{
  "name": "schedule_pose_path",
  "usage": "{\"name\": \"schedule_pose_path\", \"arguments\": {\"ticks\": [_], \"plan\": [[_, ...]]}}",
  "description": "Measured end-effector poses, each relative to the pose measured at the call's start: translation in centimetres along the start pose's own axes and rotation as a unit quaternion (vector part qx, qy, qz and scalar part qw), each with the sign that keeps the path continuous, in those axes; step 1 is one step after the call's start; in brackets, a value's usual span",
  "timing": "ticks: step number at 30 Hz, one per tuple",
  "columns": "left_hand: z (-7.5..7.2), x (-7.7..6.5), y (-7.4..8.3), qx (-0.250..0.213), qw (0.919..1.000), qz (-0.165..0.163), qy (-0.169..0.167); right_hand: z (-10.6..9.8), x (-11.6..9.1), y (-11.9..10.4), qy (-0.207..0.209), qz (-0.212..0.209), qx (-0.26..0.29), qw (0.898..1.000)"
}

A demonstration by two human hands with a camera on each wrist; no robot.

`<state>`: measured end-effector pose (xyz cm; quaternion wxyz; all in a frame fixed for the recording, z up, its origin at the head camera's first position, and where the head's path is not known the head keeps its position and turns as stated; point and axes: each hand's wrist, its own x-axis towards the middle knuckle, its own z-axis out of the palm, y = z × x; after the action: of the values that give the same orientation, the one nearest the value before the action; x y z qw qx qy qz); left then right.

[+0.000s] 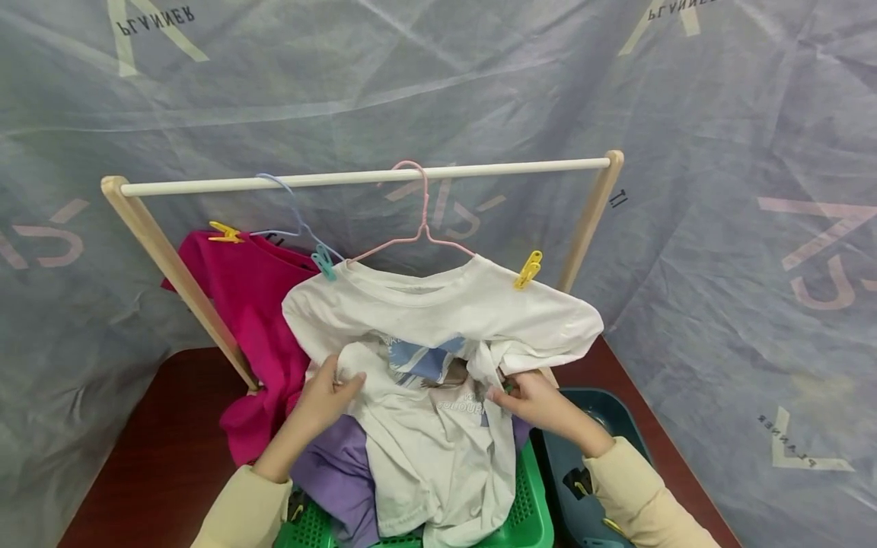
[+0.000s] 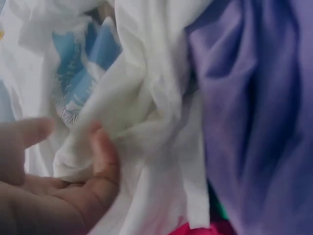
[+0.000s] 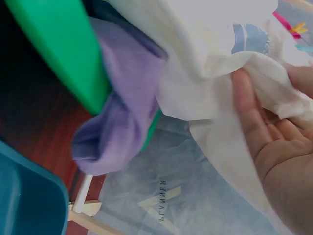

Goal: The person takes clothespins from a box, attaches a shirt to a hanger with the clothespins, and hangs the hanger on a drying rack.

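Observation:
A white T-shirt (image 1: pixel 411 304) with a blue print hangs on a pink hanger (image 1: pixel 426 228). A teal clothespin (image 1: pixel 323 262) and a yellow clothespin (image 1: pixel 528 270) are on its shoulders. My left hand (image 1: pixel 318 403) holds a fold of the shirt loosely at its left side, thumb in front and some fingers behind the cloth. On the other side my right hand (image 1: pixel 537 403) pinches the shirt below the sleeve, with a fold between thumb and fingers (image 3: pixel 244 98). The shirt's lower part drapes in creases over a purple garment (image 1: pixel 336 472).
A white rod (image 1: pixel 342 179) on wooden posts carries the hangers. A magenta garment (image 1: pixel 253 320) with a yellow clothespin hangs left on a blue hanger (image 1: pixel 294 209). Below the shirt sits a green basket (image 1: pixel 537 495); a dark blue tub (image 1: pixel 603 411) with clothespins stands to its right.

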<state>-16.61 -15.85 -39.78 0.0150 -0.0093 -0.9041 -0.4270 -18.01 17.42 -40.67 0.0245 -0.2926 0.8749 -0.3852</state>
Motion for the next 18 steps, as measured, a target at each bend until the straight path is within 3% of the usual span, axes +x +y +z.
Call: {"name": "schedule_pose_path", "arguments": {"ticks": [7, 13, 18], "plan": [[2.7, -2.2, -0.7, 0.098, 0.9945, 0.019, -0.031, 0.7, -0.7, 0.7, -0.045, -0.005, -0.047, 0.998], [4.2, -3.5, -0.7, 0.130, 0.9888, 0.021, -0.070, 1.3, -1.1, 1.0, -0.064, 0.034, -0.109, 0.991], [5.0, -3.9, -0.8, 0.154, 0.9846, 0.038, -0.074, 1.9, -1.3, 0.9, -0.081, 0.056, -0.123, 0.987]]}}
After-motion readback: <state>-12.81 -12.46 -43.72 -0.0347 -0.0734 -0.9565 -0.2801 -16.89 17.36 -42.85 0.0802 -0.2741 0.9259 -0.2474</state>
